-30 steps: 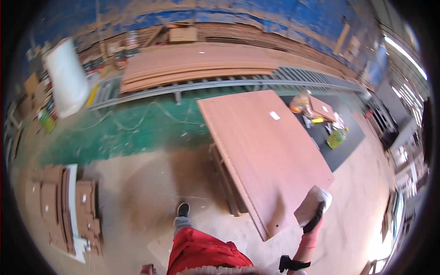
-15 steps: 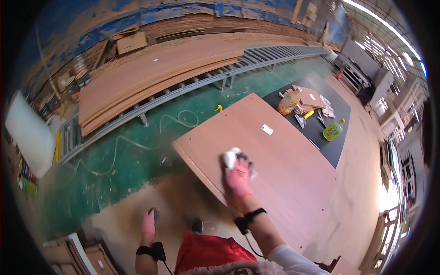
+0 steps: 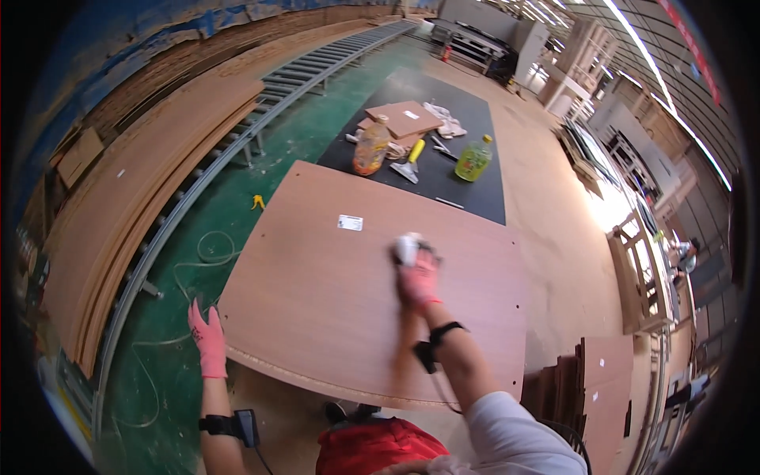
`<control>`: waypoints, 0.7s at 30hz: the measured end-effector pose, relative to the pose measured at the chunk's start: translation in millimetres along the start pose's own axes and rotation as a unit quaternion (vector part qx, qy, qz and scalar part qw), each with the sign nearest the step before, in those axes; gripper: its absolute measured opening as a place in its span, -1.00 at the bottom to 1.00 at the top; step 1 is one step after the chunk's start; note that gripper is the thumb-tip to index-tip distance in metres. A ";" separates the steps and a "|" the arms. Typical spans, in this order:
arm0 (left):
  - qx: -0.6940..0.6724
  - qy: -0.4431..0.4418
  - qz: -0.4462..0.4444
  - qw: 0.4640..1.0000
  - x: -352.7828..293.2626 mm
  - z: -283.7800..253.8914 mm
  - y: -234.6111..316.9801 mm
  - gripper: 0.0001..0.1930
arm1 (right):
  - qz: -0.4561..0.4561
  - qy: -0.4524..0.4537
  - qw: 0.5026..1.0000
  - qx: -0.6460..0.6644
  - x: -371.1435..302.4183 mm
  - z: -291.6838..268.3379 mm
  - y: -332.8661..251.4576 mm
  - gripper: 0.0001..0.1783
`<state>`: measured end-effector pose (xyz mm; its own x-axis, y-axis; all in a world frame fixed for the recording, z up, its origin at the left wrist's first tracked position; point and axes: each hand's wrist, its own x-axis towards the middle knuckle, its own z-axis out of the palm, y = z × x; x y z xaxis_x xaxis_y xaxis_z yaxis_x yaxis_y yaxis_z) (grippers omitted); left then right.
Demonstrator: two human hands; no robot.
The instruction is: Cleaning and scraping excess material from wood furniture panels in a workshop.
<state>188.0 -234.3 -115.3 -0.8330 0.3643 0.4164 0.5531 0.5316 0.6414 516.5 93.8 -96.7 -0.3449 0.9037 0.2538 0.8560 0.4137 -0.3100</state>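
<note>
A wide brown wood panel [image 3: 332, 293] with a white label [image 3: 351, 222] and small dark holes lies flat before me. My right hand [image 3: 419, 279], in a pink glove with dark fingertips, presses a white cloth [image 3: 408, 248] onto the panel right of its middle. The fingers are closed over the cloth and slightly blurred. Beside the panel's near left corner is my left hand [image 3: 208, 342], also pink-gloved. Its fingers are apart and hold nothing; whether it touches the panel's edge I cannot tell.
Beyond the panel, a black surface [image 3: 463, 111] carries a yellow-handled scraper [image 3: 411, 162], a bottle of orange stuff [image 3: 370, 146], a green bottle [image 3: 474, 160], rags and small boards [image 3: 408, 119]. Stacked panels [image 3: 158, 174] lie on a roller conveyor [image 3: 332, 59] at left. A hose [image 3: 186, 273] crosses the green floor.
My view has turned right. The left hand has risen from low beside my body to the panel's left edge. My right hand has moved the cloth across the panel, away from the label.
</note>
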 end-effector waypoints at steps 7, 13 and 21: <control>0.328 -0.267 0.066 0.904 40.9 62.1 -63.6 -0.71 | 0.466 0.067 0.874 -0.119 -102.9 -109.3 244.0 -0.39; 0.404 -0.174 0.181 0.880 28.4 59.9 -60.6 -0.79 | 0.405 -0.017 0.897 -0.178 -72.7 -90.4 266.8 -0.29; 0.306 -0.232 0.019 0.923 34.4 33.7 76.1 -0.65 | 0.217 -0.002 0.961 -0.174 99.8 -56.2 292.5 -0.32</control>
<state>201.9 -155.6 -73.9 -0.7969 0.6038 0.0197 0.6029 0.7929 0.0880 754.1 298.7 -110.5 0.0717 0.9835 0.1661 0.9963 -0.0626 -0.0595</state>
